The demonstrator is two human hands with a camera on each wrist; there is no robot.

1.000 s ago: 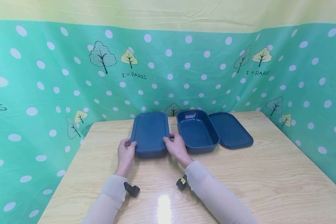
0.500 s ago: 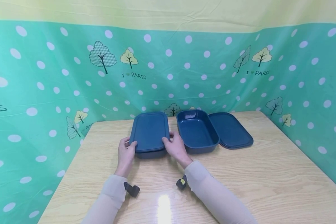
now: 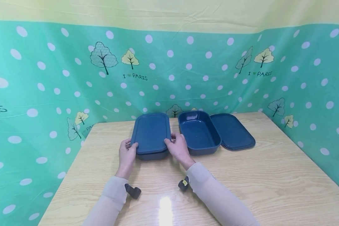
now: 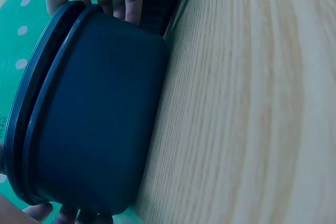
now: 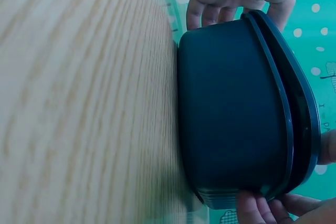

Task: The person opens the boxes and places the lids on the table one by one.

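Note:
A dark blue rectangular food container (image 3: 153,156) stands on the table, its matching lid (image 3: 151,131) on top. Along the near side the lid sits raised, and both wrist views show a narrow gap between it and the container's rim (image 5: 281,95). My left hand (image 3: 127,157) grips the lid's near left corner, thumb on top and fingers down the side. At the near right corner my right hand (image 3: 178,150) holds it likewise. Whether the lid's far edge is seated cannot be seen.
Close on the right is a second blue container (image 3: 199,133), uncovered, with nothing visible inside. Another blue lid (image 3: 234,131) lies flat on the table beyond it. A green dotted curtain (image 3: 169,78) hangs behind the wooden table (image 3: 243,182).
The lid's near edge has risen off the container, leaving a gap at the front, and stays raised. Both hands have barely moved. The second container and its lid are unchanged.

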